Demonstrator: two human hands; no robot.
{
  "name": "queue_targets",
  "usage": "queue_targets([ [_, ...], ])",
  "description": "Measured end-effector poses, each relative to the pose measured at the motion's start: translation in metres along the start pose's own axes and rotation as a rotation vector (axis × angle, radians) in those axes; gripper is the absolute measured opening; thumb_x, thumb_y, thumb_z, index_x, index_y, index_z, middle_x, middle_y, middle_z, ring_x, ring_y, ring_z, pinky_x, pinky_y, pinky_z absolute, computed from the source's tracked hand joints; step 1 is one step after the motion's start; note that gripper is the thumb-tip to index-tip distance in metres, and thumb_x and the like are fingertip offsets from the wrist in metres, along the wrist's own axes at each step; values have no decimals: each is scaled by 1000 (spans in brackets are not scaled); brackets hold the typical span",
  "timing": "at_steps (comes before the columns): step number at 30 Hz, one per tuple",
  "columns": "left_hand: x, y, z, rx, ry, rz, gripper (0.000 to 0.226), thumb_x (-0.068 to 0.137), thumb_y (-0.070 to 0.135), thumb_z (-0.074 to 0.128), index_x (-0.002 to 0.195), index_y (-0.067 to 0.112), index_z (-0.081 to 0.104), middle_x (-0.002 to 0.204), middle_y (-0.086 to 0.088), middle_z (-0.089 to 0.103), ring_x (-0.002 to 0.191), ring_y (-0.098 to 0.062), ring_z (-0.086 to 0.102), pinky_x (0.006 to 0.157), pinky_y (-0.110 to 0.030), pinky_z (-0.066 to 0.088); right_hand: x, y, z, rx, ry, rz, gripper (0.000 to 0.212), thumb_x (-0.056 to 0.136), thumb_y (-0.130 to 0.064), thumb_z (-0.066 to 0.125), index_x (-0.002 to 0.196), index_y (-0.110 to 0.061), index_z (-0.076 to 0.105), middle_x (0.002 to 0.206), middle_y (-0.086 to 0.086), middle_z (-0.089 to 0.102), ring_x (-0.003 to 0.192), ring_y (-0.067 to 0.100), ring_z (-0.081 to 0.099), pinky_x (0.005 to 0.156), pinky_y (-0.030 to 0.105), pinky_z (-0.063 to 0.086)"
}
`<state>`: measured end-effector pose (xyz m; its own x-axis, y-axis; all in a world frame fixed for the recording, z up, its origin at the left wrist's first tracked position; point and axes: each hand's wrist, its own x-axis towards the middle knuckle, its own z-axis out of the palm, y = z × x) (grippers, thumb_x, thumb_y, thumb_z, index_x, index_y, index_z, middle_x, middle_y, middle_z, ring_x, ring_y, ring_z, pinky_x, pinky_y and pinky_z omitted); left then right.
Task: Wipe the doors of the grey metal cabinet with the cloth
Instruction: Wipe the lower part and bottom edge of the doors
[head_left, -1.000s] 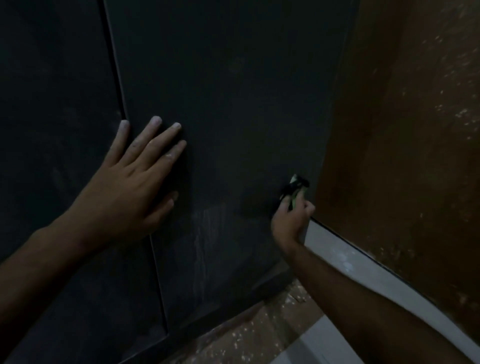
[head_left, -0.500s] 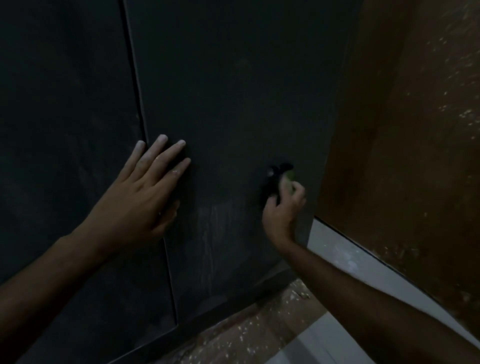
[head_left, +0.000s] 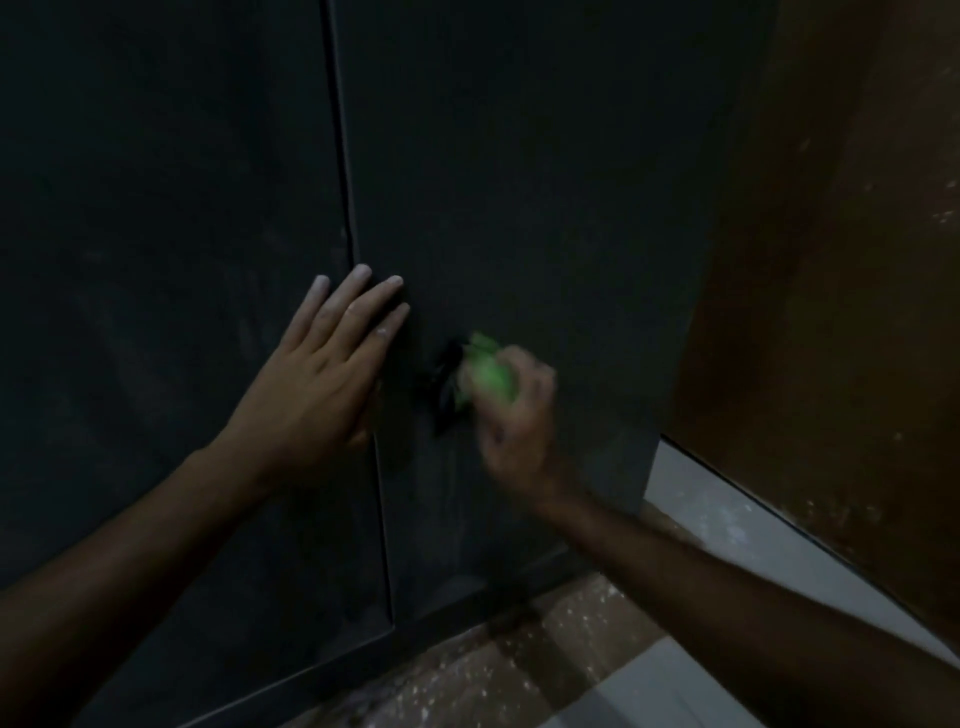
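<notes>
My left hand (head_left: 317, 379) presses flat, fingers straight, across the seam of the grey cabinet doors (head_left: 519, 182); my right hand (head_left: 511, 410) grips the green-and-black cloth (head_left: 480, 376) against the right door. No lettering is legible to me.

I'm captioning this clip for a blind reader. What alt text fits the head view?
A person's right hand rubs a bunched green cloth on the right door of a dark grey metal cabinet, while the left hand presses flat across the seam beside the left door.
</notes>
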<state>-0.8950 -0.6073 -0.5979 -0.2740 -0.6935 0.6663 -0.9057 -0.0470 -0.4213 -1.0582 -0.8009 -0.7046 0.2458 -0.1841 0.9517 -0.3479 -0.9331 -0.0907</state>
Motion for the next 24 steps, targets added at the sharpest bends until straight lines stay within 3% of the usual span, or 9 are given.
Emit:
queue_targets([
  [2,-8,-4,-5,1,-5,15,92,77,20,70,159,-2,34,170,-23,24,159,-40,14,130,-55,7,-50,11,-2,-130,-272,-459,39,96,-19,59,133,-32,58,134,15,50,110,36,46,87,45,50],
  [4,-18,-13,-8,32,-39,25,112,63,15,87,159,-3,33,170,-22,23,159,-40,14,129,-56,9,-65,39,-14,-210,-452,-650,47,88,-21,63,132,-36,54,138,12,43,111,36,45,81,48,53],
  [7,-32,-23,-9,55,-40,8,107,70,14,85,160,-2,31,171,-20,21,161,-39,12,130,-57,11,-30,43,-23,-118,-255,-324,48,80,-15,58,126,-27,54,130,12,43,104,34,46,77,51,52],
  [11,-42,-30,-1,86,-48,26,98,84,22,76,164,1,23,174,-17,14,163,-35,6,131,-55,8,27,-23,-5,14,10,132,54,80,-11,54,132,-26,54,132,13,44,109,33,47,84,43,49],
  [14,-40,-32,4,103,-25,23,79,98,31,50,165,1,19,174,-16,13,163,-34,7,131,-54,10,7,-49,9,-20,-75,-184,50,85,-10,60,131,-29,57,131,17,49,104,38,52,85,43,45],
  [16,-40,-31,5,122,-21,23,78,99,35,43,164,-1,20,174,-16,14,162,-34,8,131,-55,13,-30,-44,10,-69,-299,-492,42,88,-18,58,127,-34,56,133,12,45,104,37,50,83,45,47],
  [18,-40,-31,6,128,-27,24,77,99,34,42,164,-1,20,175,-16,13,162,-34,8,131,-55,13,-45,-36,4,-85,-485,-608,40,82,-25,55,121,-36,62,131,9,43,102,35,49,77,47,50],
  [20,-41,-32,5,139,-34,16,77,99,34,40,164,0,18,175,-15,11,163,-33,6,132,-54,10,-25,-35,-2,-53,-433,-545,42,78,-24,59,119,-33,63,129,9,44,99,35,52,74,49,49],
  [24,-40,-30,4,142,-29,29,75,100,32,40,164,-1,18,175,-16,12,163,-33,6,132,-53,9,42,-54,-5,2,-91,-121,57,81,-14,68,133,-31,52,133,8,41,105,34,49,84,42,42],
])
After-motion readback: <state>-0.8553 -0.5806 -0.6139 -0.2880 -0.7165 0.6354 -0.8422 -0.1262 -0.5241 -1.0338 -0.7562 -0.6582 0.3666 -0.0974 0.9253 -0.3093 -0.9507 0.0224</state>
